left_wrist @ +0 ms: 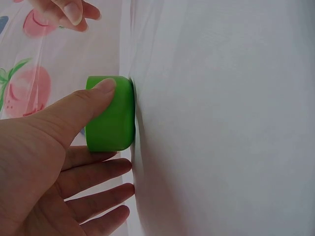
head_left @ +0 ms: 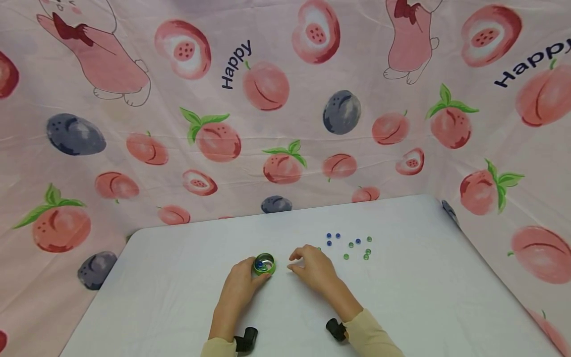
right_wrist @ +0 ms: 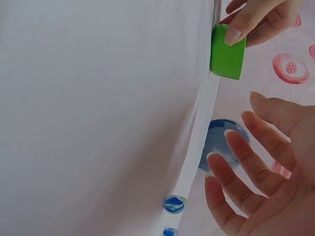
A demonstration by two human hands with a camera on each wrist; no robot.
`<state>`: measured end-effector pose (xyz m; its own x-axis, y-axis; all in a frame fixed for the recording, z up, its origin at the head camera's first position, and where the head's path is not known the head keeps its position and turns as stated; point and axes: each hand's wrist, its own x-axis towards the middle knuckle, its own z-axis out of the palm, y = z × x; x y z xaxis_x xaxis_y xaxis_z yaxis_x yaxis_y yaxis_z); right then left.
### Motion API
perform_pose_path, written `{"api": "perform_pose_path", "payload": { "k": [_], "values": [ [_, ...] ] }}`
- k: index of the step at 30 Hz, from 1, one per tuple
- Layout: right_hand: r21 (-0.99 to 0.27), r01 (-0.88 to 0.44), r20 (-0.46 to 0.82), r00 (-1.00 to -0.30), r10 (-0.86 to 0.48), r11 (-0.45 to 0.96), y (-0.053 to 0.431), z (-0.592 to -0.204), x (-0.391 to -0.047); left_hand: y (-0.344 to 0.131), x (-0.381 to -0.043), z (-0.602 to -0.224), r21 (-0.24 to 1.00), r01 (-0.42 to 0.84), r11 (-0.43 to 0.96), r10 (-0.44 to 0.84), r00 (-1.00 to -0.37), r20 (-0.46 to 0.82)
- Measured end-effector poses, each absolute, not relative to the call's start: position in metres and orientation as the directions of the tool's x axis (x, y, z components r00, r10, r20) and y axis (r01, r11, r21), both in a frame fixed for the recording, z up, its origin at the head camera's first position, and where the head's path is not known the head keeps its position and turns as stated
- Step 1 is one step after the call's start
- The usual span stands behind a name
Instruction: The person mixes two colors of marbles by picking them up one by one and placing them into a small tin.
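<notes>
My left hand (head_left: 238, 285) grips a small round green cup (head_left: 264, 272) that stands upright on the white table. In the left wrist view the thumb presses the near side of the cup (left_wrist: 110, 118), while the other fingers spread behind and below it. Blue and green glass marbles (head_left: 261, 265) lie inside. To the right of the cup, my right hand (head_left: 314, 267) hovers with thumb and fingers apart and nothing between them. Its loosely bent fingers show in the right wrist view, beside a blue-streaked marble (right_wrist: 174, 204) on the table.
Several loose marbles, some blue (head_left: 337, 236) and some green (head_left: 346, 256), are scattered right of and beyond my right hand. A fruit-printed cloth (head_left: 267, 124) hangs behind the white table (head_left: 178, 277) and along its sides.
</notes>
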<state>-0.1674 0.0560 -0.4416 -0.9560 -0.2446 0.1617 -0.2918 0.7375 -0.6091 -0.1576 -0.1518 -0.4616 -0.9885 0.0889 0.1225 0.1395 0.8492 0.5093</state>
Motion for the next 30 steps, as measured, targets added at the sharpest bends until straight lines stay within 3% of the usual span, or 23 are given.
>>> {"api": "perform_pose_path", "payload": {
  "k": [30],
  "values": [
    [-0.598, -0.225, 0.189, -0.972, -0.138, 0.770, 0.094, -0.445, -0.166, -0.152, -0.158, -0.463, 0.515, 0.112, 0.850, 0.075, -0.993, 0.092]
  ]
}}
